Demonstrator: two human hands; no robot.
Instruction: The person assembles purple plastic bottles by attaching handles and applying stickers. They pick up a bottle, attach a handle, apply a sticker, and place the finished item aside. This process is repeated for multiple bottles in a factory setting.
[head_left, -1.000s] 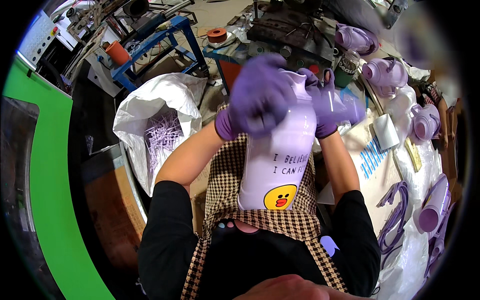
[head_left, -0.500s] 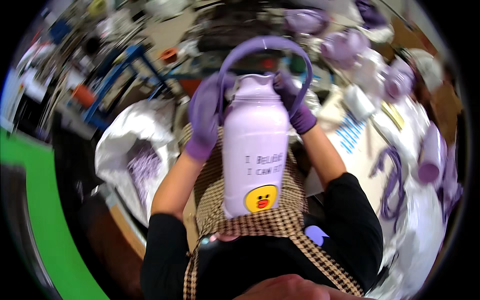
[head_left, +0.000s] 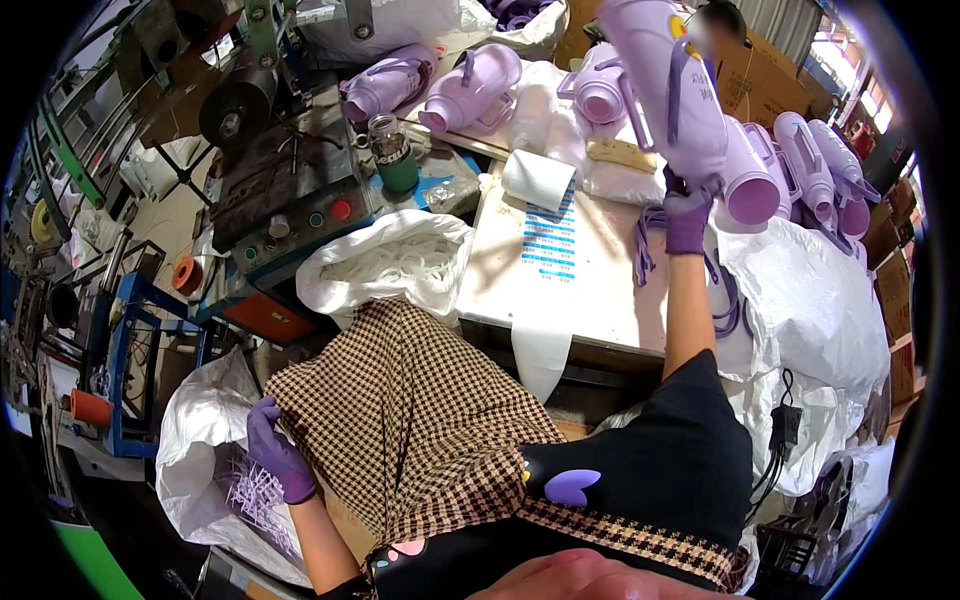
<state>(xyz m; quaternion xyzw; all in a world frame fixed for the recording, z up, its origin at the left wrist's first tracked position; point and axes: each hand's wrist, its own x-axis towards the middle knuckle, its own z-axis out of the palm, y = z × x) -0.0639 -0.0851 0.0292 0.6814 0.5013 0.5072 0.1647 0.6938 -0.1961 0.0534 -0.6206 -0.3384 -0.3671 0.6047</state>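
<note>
A lilac plastic thermos jug (head_left: 668, 95) is raised at the far right, its yellow cartoon face toward the top, so it hangs neck-down. My purple-gloved right hand (head_left: 688, 212) grips it at the lower end, where the neck is hidden by fingers and neighbouring jugs. Low on the left, my gloved left hand (head_left: 280, 455) is empty, fingers loosely apart. It lies beside my checked apron (head_left: 400, 410), above a white sack (head_left: 190, 430) holding thin lilac plastic strips (head_left: 262, 495).
More lilac jugs (head_left: 475, 85) lie along the back and right of the white worktable (head_left: 500, 270). A label roll (head_left: 540, 180) trails blue-printed labels. Purple straps (head_left: 730, 300) lie near my right forearm. A machine with buttons (head_left: 300, 225) and a sack of whitish rings (head_left: 390, 265) are at left.
The jug has gone from upright before my chest to upside down at the far right in my right hand. My left hand has let go and dropped to the left. The view has turned right.
</note>
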